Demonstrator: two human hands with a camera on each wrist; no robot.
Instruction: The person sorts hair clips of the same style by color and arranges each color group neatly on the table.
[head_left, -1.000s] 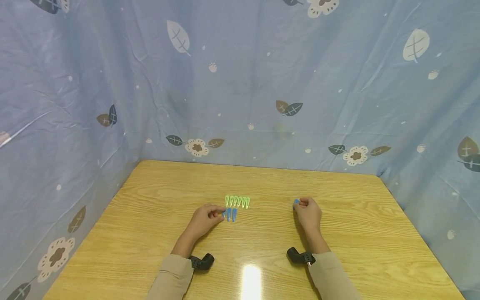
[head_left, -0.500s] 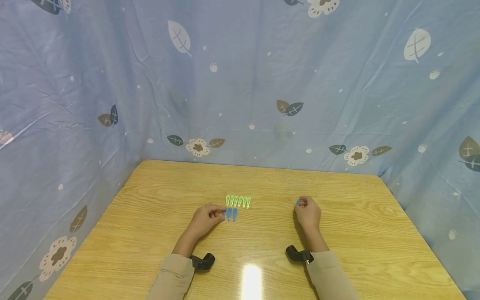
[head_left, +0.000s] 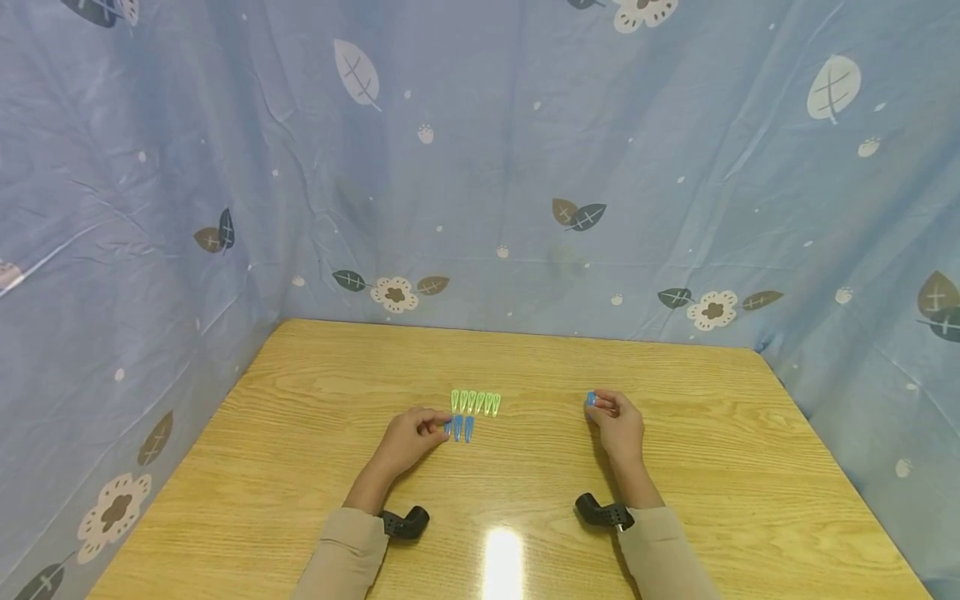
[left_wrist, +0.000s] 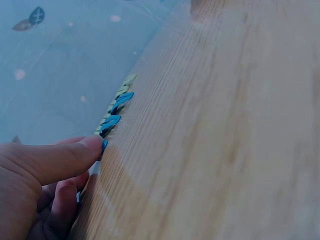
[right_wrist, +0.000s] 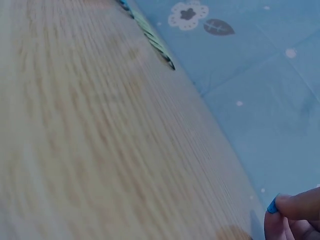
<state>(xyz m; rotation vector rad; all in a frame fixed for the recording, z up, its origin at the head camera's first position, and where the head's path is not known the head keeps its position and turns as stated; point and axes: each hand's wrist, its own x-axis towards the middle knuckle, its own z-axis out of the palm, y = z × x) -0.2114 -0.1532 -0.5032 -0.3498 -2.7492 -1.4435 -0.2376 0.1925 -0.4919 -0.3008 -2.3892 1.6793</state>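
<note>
My left hand (head_left: 408, 440) pinches the leftmost blue snap hair clip (head_left: 447, 427) between thumb and fingers, low at the table. Only a bit of that clip shows past the thumb in the left wrist view. Two more blue hair clips (head_left: 464, 428) lie to its right, side by side. Just behind them runs a row of several light green hair clips (head_left: 476, 402), narrow ends toward me. Well over to the right, my right hand (head_left: 619, 425) pinches another blue hair clip (head_left: 591, 398) by thumb and fingertips; its blue end (right_wrist: 272, 206) sticks out in the right wrist view.
The wood-grain table (head_left: 525, 475) stretches out on all sides of the hands. A blue patterned curtain (head_left: 465, 167) hangs behind its far edge and along both sides. A black wrist camera (head_left: 405, 523) sits on the left wrist, another (head_left: 600, 510) on the right.
The blue clip in my right hand was partly covered by the fingers half a second ago and now shows more, turned to the left. My left hand and the rows have stayed put.
</note>
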